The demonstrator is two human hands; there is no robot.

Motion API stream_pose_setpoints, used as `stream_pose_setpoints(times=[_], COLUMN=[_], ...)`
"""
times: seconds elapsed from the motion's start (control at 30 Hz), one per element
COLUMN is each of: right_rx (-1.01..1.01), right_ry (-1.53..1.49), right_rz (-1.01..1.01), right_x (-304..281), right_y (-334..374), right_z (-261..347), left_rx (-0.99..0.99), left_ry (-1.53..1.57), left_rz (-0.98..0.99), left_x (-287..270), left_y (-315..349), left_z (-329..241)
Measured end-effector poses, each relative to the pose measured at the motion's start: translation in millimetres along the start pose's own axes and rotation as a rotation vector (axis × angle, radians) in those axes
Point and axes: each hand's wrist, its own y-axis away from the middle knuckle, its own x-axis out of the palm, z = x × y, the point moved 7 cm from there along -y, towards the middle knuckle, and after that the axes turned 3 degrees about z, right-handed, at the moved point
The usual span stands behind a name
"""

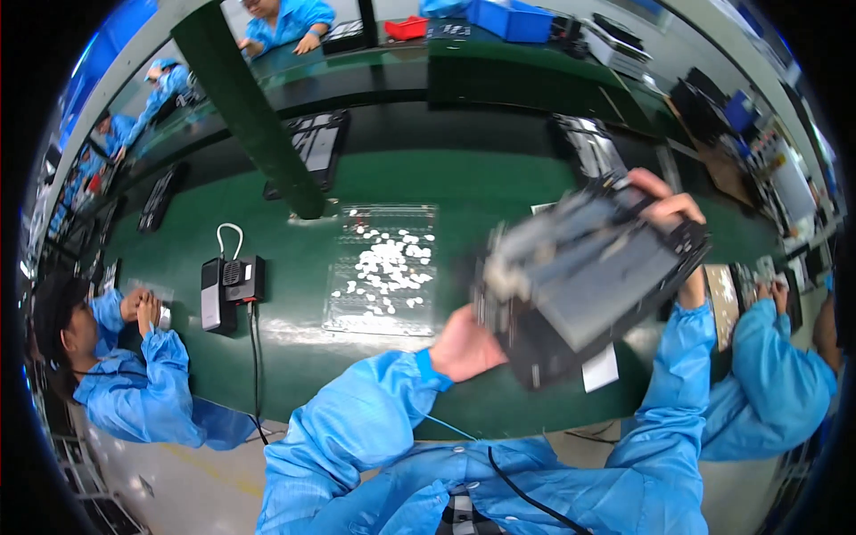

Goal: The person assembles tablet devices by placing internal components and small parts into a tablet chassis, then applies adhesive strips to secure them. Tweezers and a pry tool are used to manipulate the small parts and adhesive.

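Observation:
A black tray [539, 348] with flat grey, dark-edged pieces in it hangs tilted above the green bench, smeared by motion. My left hand [466, 345] grips its near left edge, and most of those fingers are hidden behind it. At the far right corner, the fingers of my right hand [669, 207] wrap over the rim. To the left of the tray, a clear flat sheet [343, 308] lies on the bench with many small white pieces [392, 263] scattered on it. A white paper [600, 368] lies partly under the raised tray.
A power bank [212, 296] and a small black device [242, 279] with cables sit left on the bench [294, 366]. A green post [254, 116] rises behind them. More loaded trays [319, 147] stand farther back. Co-workers sit at left [134, 374] and right [771, 374].

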Motion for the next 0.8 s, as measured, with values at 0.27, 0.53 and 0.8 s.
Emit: stream_pose_setpoints(times=[0.27, 0.53, 0.8], right_rx=[0.172, 0.162, 0.361], right_ry=[0.329, 0.406, 0.169], right_rz=[0.115, -0.143, -0.281], right_x=[50, 28, 8], right_y=[70, 86, 113], right_z=[-38, -86, -102], left_rx=[0.158, 0.354, -0.669], left_ry=[-0.925, -1.350, -2.489], left_rz=[-0.414, -0.675, -1.114], left_x=[13, 15, 80], left_y=[45, 60, 17], left_z=[-13, -28, -6])
